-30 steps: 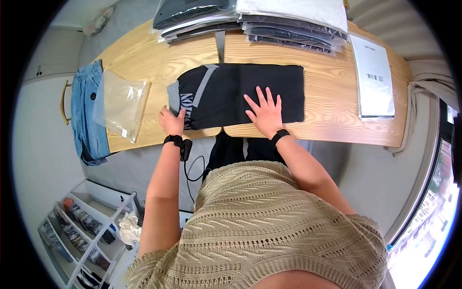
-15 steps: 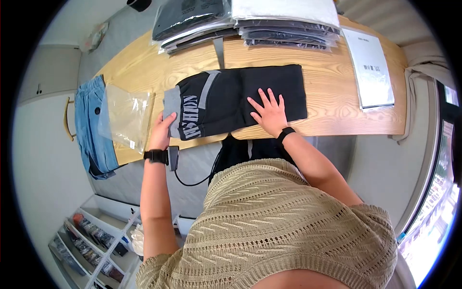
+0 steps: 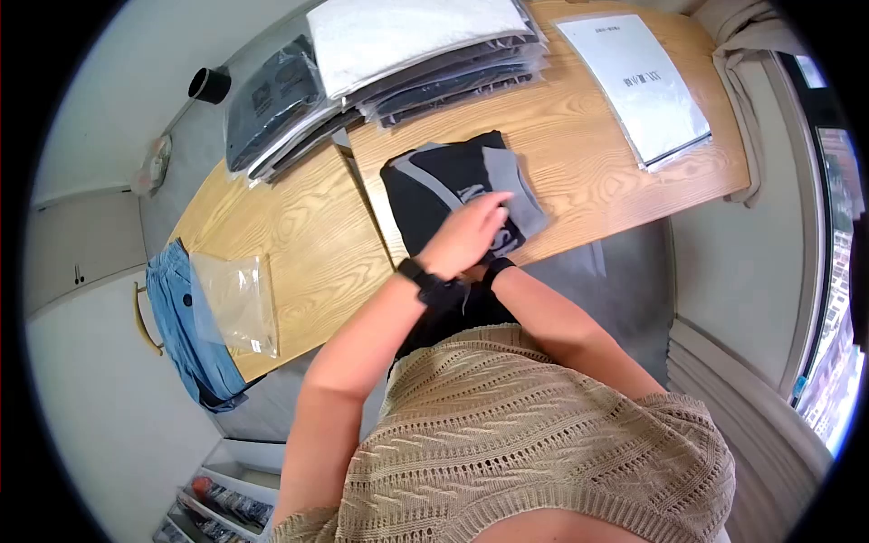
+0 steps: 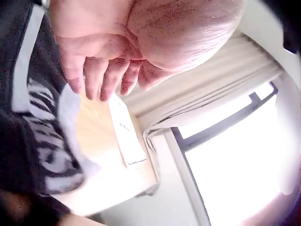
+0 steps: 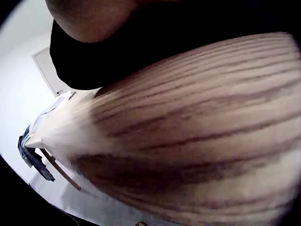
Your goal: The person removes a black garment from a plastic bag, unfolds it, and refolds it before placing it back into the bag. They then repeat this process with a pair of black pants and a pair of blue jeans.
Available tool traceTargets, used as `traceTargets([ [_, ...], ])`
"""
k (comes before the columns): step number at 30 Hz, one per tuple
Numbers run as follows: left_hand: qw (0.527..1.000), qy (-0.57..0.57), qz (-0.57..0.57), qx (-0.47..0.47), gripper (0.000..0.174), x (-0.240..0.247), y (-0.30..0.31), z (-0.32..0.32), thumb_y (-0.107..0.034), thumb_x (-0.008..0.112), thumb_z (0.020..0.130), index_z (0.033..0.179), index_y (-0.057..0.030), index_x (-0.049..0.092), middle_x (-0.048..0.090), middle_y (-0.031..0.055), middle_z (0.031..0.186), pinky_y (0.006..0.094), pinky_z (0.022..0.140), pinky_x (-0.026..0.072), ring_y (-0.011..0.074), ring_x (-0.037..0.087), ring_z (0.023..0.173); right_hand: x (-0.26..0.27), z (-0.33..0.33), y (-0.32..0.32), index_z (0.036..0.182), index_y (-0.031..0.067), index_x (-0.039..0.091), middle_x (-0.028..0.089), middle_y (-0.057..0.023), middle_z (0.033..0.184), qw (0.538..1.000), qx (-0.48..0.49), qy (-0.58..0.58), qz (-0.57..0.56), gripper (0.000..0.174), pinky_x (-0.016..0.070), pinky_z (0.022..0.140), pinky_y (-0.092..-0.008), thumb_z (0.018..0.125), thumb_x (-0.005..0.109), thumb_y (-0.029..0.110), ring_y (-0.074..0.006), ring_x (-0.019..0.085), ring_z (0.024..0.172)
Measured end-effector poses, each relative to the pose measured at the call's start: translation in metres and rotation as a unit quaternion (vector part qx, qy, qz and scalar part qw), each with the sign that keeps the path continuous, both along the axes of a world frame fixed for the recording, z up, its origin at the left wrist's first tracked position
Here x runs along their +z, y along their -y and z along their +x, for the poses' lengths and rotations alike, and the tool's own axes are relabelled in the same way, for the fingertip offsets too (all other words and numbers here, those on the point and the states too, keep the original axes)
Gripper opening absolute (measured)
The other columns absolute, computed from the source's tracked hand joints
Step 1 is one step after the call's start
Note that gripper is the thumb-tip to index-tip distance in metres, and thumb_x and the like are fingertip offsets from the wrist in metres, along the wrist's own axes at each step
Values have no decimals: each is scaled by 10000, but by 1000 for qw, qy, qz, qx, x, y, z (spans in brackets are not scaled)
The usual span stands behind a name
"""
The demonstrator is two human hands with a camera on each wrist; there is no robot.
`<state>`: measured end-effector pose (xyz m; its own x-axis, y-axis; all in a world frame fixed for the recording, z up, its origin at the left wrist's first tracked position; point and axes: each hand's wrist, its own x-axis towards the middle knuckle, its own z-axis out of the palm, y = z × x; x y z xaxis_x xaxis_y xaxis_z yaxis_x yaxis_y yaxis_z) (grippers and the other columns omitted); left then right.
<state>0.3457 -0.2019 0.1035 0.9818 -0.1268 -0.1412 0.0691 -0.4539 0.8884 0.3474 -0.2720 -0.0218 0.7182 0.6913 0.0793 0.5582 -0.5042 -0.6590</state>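
Note:
The black garment (image 3: 415, 210) with grey panels and lettering lies folded into a compact shape on the table, its grey band at the right. Over the lettering, near that band, is my left hand (image 3: 463, 237); in the left wrist view the hand (image 4: 141, 42) has loosely bent fingers with nothing between them, beside the garment (image 4: 28, 132). My right hand (image 3: 476, 270) is mostly hidden under the left wrist at the garment's near edge. In the right wrist view only part of it (image 5: 94, 19) shows above black cloth (image 5: 84, 66), fingers hidden.
Bagged garments (image 3: 421, 45) are stacked at the table's far side. A flat white packet (image 3: 638, 90) lies at the right. Blue jeans (image 3: 186, 317) hang over the left edge beside a clear bag (image 3: 237, 303). A seam (image 3: 367, 204) crosses the wooden table (image 3: 299, 235).
The garment's grey waistband end has been folded from the left over to the right. My left hand moved right with it; my right hand came back toward the near edge. The view has turned.

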Motion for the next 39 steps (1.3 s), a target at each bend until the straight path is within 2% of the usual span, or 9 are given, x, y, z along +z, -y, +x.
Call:
traceTargets([
  [11,945,21,290,-150,509,-65,-65,-61,-351,462,938,1403,-168,363,261,115,1493,466,1110,192,301,213,1385,-12,-5,42,1256,84,511,512,-144,1277,1000,18,9,20,450,345,1024,-435,892,474,346,-310,455,1211],
  [15,961,14,252,-111,525,-75,-65,-63,-363,423,950,1402,-106,349,264,116,1493,453,1115,181,280,221,1386,11,7,117,1059,33,603,629,-157,968,991,44,-88,-87,309,473,824,-399,758,534,31,-341,587,907],
  [16,967,9,235,-102,527,-76,-65,-63,-362,423,950,1401,-99,348,271,117,1490,451,1118,175,278,221,1387,13,11,132,982,24,609,611,-109,828,980,-33,-160,116,220,471,734,-356,768,557,38,-299,579,796],
  [19,974,4,210,-85,548,-77,-65,-63,-376,432,943,1399,-85,347,284,120,1485,445,1125,160,274,219,1389,33,33,128,1177,27,527,565,-31,854,582,-335,-610,419,365,430,652,-255,820,593,58,-107,536,771],
  [20,974,11,210,-84,559,-77,-65,-64,-386,441,937,1400,-87,346,282,120,1486,444,1126,159,272,219,1389,56,38,119,1177,27,527,565,-31,854,585,-335,-611,416,365,430,652,-255,820,593,58,-107,536,771],
  [22,975,10,204,-84,650,-75,-66,-64,-433,498,900,1405,-61,327,275,125,1489,439,1130,153,269,214,1393,88,43,99,1330,28,417,554,-37,886,795,-339,-452,220,564,416,609,-225,800,609,24,-83,508,734],
  [27,973,10,214,-85,800,-72,-65,-62,-472,578,839,1399,21,290,279,157,1481,421,1135,156,277,214,1394,96,71,92,1287,79,514,556,-9,864,836,-210,-455,222,571,387,554,-196,743,618,-57,-68,476,646],
  [34,969,52,243,11,720,-85,-53,-63,-235,679,773,1357,16,340,412,172,1390,407,1083,291,292,400,1284,118,75,81,1158,92,628,581,12,881,765,-170,-559,271,432,368,550,-186,759,581,-65,-40,470,666],
  [39,962,10,264,68,627,-80,-41,-64,-47,680,710,1271,29,409,486,170,1310,347,1001,415,281,486,1204,97,86,100,1115,124,659,638,-33,923,950,-93,-275,111,354,417,578,-234,805,552,-9,-98,546,672],
])
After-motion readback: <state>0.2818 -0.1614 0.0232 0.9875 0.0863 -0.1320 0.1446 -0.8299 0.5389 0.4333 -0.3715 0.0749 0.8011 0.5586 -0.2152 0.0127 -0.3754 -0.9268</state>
